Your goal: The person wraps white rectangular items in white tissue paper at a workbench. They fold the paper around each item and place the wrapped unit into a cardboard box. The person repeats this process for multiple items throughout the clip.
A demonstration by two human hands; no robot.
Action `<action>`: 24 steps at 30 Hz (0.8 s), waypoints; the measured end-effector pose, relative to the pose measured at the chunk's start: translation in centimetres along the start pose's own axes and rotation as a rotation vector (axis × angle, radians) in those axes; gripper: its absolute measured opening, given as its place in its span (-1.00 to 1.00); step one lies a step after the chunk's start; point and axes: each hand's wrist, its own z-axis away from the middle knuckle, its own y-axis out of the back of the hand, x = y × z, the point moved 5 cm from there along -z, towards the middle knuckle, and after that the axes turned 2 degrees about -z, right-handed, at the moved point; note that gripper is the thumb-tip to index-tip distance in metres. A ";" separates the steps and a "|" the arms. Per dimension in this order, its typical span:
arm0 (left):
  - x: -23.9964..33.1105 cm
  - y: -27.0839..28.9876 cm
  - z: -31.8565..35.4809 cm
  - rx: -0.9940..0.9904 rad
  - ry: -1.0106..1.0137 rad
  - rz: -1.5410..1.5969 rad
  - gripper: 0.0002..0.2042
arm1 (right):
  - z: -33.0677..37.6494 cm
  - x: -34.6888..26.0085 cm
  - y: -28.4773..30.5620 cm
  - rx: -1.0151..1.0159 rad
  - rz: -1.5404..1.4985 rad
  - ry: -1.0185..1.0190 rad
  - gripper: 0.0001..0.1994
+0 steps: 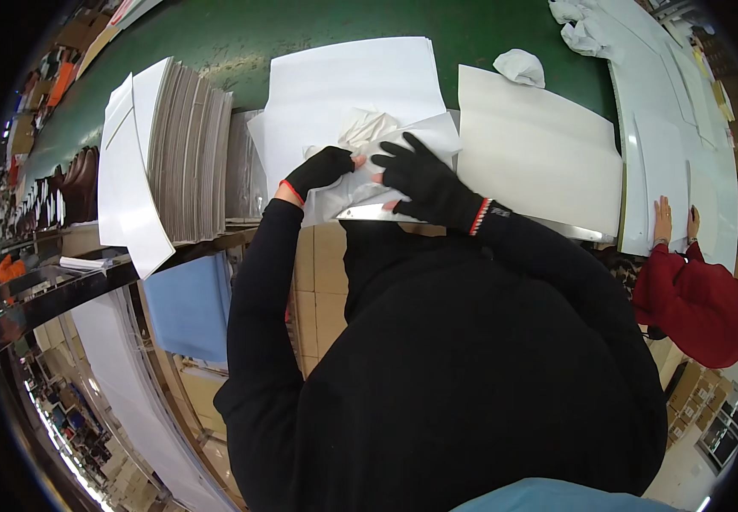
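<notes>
A thin translucent film (pixel 326 205) lies creased over a white sheet (pixel 352 77) at the front of the green table. My left hand (pixel 322 171), in a black glove with bare fingertips, is closed with its tips pinching the film. Next to it my right hand (pixel 427 181), gloved the same way, lies over the film with its fingers spread. Just beyond both hands sits a crumpled white cloth (pixel 367 126), partly under the film. The film's edge beneath my right palm is hidden.
On the left stands a thick stack of boards (pixel 194 154) with loose white sheets (pixel 134 188) against it. To the right lies an off-white sheet (pixel 540 154), a crumpled white cloth (pixel 520 67) at its far edge. Farther right, a person in red sleeves (pixel 693 299) works at a pale table.
</notes>
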 end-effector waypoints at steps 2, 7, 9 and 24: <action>-2.5 -1.1 -0.1 -0.021 -0.376 -0.139 -0.59 | -0.2 1.0 -2.6 -0.097 0.058 -0.089 -0.34; -2.6 -2.0 -0.9 -0.059 0.018 -0.112 -0.70 | 0.6 5.1 -6.9 -0.208 0.063 -0.186 -0.19; 2.1 -0.9 1.0 0.299 0.115 -0.374 -0.65 | 1.2 5.9 -7.3 -0.194 0.091 -0.192 -0.18; 10.0 -3.6 4.5 0.330 -0.088 -0.525 -0.41 | 20.0 10.1 15.3 0.627 0.918 -0.943 -0.02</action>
